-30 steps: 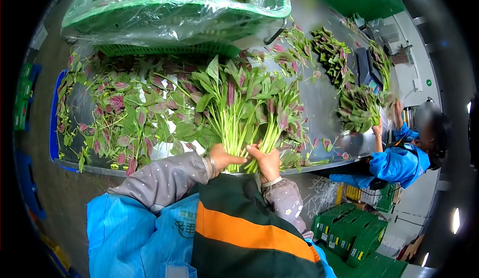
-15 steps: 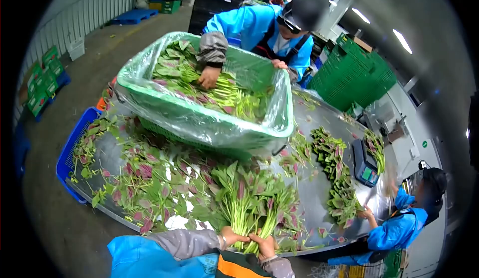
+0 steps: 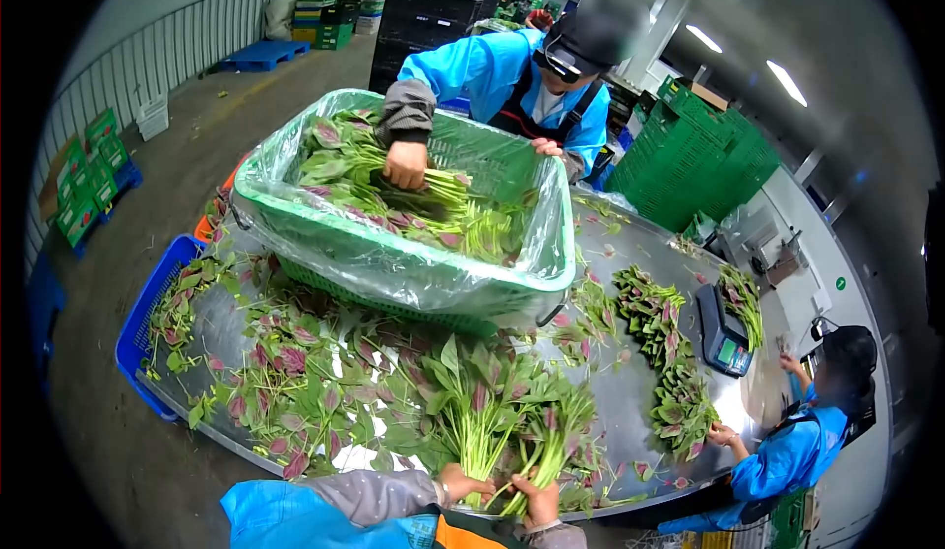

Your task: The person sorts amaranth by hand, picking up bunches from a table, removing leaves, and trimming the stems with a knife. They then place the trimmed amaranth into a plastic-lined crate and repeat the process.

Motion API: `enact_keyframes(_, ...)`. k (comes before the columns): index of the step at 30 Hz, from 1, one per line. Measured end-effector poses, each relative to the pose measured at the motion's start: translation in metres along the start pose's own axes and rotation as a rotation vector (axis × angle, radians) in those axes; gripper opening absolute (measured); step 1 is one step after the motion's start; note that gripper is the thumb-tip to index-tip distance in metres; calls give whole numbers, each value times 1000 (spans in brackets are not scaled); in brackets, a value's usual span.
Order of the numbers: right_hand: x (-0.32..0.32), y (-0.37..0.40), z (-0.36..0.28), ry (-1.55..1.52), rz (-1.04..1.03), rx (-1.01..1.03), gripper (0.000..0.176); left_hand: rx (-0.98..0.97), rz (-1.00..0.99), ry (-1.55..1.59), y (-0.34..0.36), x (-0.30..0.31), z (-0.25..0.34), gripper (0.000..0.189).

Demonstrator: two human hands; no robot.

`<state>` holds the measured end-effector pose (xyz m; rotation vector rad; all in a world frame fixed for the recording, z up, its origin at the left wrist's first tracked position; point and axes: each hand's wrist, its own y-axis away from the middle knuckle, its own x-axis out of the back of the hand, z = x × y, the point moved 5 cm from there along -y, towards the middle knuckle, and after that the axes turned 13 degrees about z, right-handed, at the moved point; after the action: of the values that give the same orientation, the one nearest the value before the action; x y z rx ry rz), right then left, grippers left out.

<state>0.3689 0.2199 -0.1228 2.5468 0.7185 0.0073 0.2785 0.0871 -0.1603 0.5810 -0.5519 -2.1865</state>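
Observation:
My left hand (image 3: pixel 467 483) is closed around the lower stems of a bunch of leafy amaranth greens (image 3: pixel 474 421), green leaves with purple centres. Beside it, my right hand (image 3: pixel 536 500) grips the stem ends of a second bunch of amaranth (image 3: pixel 554 439). Both bunches point away from me over the near edge of the metal table (image 3: pixel 630 451), and their leaves touch at the top. Loose amaranth leaves and stems (image 3: pixel 285 372) lie scattered to the left of my hands.
A green crate (image 3: pixel 423 303) lined with clear plastic stands ahead, full of amaranth; a co-worker's hand (image 3: pixel 406 165) holds stems inside it. At right are bundled greens (image 3: pixel 679 391), a scale (image 3: pixel 726 342) and another person (image 3: pixel 797 441). A blue crate (image 3: pixel 133 337) sits at the left edge.
My hands have moved slightly apart, and a gap now shows between the two bunches' stems. In the crate, the co-worker's hand has lifted a handful of greens.

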Motion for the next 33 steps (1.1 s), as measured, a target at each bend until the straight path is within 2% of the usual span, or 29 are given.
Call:
enact_keyframes(2,12,-8,-20,-7,97,74,25,-38,-58,-54,4,1,-2,24)
enact_keyframes(4,23,-13,-53,15,133,249,27,-89,-60,-179,-6,5,-14,24)
enact_keyframes(8,11,5,-101,-197,16,270,29,-130,-13,-517,6,9,19,26)
enact_keyframes(10,7,8,-92,-243,15,109,27,-90,-10,-534,2,8,15,30)
enact_keyframes(12,17,-13,-44,-202,-119,-133,20,-34,-1,-549,1,5,14,32)
enact_keyframes(14,-3,-2,-15,-201,-191,-324,15,-22,-52,-499,-9,-3,-8,30)
enact_keyframes(15,-3,-9,8,-218,-236,-485,13,-17,-76,-475,-14,-5,-15,29)
enact_keyframes(16,-7,-3,22,-233,-270,-654,12,-8,-98,-319,-14,-7,-17,27)
enact_keyframes(17,-3,-4,26,-124,-209,-565,12,6,-120,-167,-12,-8,-20,25)
enact_keyframes(18,0,-7,20,111,-164,-326,12,31,-141,-15,-10,-9,-25,23)
enact_keyframes(19,-4,-3,13,116,-144,-290,13,48,-181,55,-15,-12,-34,15)
enact_keyframes(20,-9,2,4,121,-112,-263,14,63,-161,146,-5,-13,-20,12)
enact_keyframes(21,-14,4,1,117,-169,-245,15,81,-198,171,0,-14,-12,11)
enact_keyframes(22,-18,4,3,113,-212,-236,16,65,-135,148,5,-10,-7,12)
enact_keyframes(23,-20,2,8,168,-188,-172,18,1,-192,120,2,-9,-8,15)
enact_keyframes(24,-25,4,11,175,-169,-176,18,67,-135,150,6,-9,-5,15)
enact_keyframes(25,-28,11,11,162,-134,-301,19,98,-154,134,1,-8,-20,15)
enact_keyframes(26,-23,6,22,159,-106,-297,19,190,-151,198,12,-7,-7,15)
enact_keyframes(27,-29,11,19,157,-169,-299,20,145,-182,209,4,-6,-20,15)
enact_keyframes(31,-18,4,6,72,-12,-173,22,285,-158,239,10,-4,-7,22)
enact_keyframes(33,-17,-2,-1,69,-4,-141,21,237,-93,141,8,-1,-4,26)
